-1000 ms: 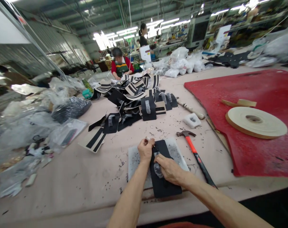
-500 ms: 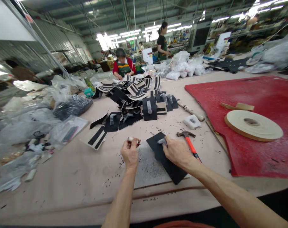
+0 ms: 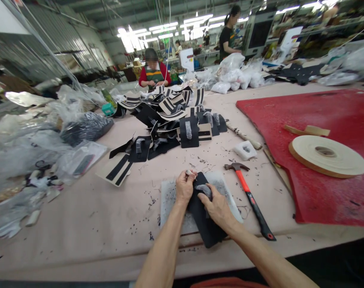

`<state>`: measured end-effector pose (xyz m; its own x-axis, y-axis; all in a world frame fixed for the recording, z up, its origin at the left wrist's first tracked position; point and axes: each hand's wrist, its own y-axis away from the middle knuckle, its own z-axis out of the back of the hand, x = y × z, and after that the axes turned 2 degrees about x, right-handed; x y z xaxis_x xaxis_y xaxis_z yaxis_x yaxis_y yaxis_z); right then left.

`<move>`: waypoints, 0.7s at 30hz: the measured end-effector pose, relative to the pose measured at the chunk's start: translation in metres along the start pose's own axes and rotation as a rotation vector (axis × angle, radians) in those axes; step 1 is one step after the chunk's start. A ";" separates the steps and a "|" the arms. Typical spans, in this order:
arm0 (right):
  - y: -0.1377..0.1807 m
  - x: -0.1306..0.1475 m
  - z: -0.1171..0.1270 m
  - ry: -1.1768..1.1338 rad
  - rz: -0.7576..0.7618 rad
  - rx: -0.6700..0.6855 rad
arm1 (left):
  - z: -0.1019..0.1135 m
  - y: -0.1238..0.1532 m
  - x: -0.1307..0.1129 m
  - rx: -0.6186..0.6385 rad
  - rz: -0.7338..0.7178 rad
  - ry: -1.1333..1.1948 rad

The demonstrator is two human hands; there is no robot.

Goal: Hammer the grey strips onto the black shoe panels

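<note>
My left hand (image 3: 184,187) is closed in a fist around a small metal tool whose pale top (image 3: 188,172) sticks out above the thumb; it stands on the upper edge of a black panel (image 3: 205,224). My right hand (image 3: 216,205) lies on the same panel and pinches a grey plastic-wrapped strip (image 3: 204,189) fixed to it. The panel rests on a white, pitted cutting pad (image 3: 170,198) at the near edge of the pink table.
A hammer with an orange-and-black handle (image 3: 250,197) lies right of the pad. A heap of black and striped panels (image 3: 170,120) fills the table's middle. A red mat (image 3: 319,132) carries a tape roll (image 3: 328,155). Plastic bags (image 3: 34,152) crowd the left. Another person (image 3: 153,72) sits across.
Half a second ago the panel was out to the right and my left fist was off the pad's left. Both hands and the panel have come back together over the pad.
</note>
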<state>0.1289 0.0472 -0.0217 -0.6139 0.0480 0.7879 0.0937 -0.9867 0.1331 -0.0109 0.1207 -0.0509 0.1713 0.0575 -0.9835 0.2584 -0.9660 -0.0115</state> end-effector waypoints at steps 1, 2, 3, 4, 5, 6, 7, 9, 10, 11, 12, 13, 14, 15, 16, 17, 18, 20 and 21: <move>0.002 0.001 -0.003 -0.070 -0.004 0.014 | 0.000 -0.001 0.002 -0.001 0.006 -0.002; 0.005 0.003 -0.007 -0.127 0.002 0.031 | 0.001 -0.002 0.003 0.005 0.017 -0.006; 0.008 0.004 -0.011 -0.170 0.015 0.051 | 0.003 -0.003 0.003 0.015 0.031 -0.009; 0.011 0.004 -0.015 -0.201 0.035 0.063 | 0.005 -0.004 0.003 0.028 0.046 -0.011; 0.014 0.005 -0.020 -0.219 0.058 0.068 | 0.008 -0.004 0.001 0.045 0.057 -0.015; 0.015 0.005 -0.024 -0.220 0.081 0.067 | 0.010 -0.003 -0.001 0.063 0.060 -0.025; 0.016 0.004 -0.027 -0.204 0.103 0.067 | 0.013 -0.002 -0.002 0.082 0.054 -0.043; 0.015 0.003 -0.029 -0.148 0.133 0.074 | 0.020 0.000 -0.003 0.108 0.021 -0.095; 0.014 0.002 -0.029 -0.121 0.141 0.076 | 0.022 0.002 -0.002 0.111 0.004 -0.116; 0.012 0.001 -0.028 -0.099 0.146 0.077 | 0.025 0.004 0.000 0.102 -0.007 -0.124; 0.011 0.000 -0.027 -0.083 0.152 0.074 | 0.027 0.006 0.002 0.080 -0.015 -0.116; 0.009 -0.001 -0.025 -0.072 0.158 0.071 | 0.029 0.007 0.004 0.046 -0.021 -0.096; 0.007 -0.003 -0.023 -0.069 0.166 0.070 | 0.030 0.009 0.006 0.008 -0.026 -0.073; 0.005 -0.004 -0.022 -0.069 0.172 0.072 | 0.031 0.010 0.007 -0.024 -0.033 -0.062; 0.004 -0.006 -0.021 -0.071 0.176 0.072 | 0.031 0.011 0.007 -0.046 -0.044 -0.071; 0.003 -0.007 -0.020 -0.069 0.179 0.073 | 0.031 0.012 0.006 -0.054 -0.061 -0.101; 0.002 -0.007 -0.020 -0.062 0.184 0.074 | 0.031 0.013 0.004 -0.049 -0.079 -0.147; 0.002 -0.008 -0.021 -0.033 0.194 0.073 | 0.032 0.014 0.000 -0.019 -0.109 -0.243; 0.002 -0.008 -0.021 -0.018 0.198 0.075 | 0.033 0.015 -0.001 -0.006 -0.116 -0.273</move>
<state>0.1171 0.0415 -0.0404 -0.5637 -0.1418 0.8137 0.2689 -0.9630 0.0186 -0.0386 0.0984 -0.0560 -0.1219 0.0966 -0.9878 0.2672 -0.9553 -0.1264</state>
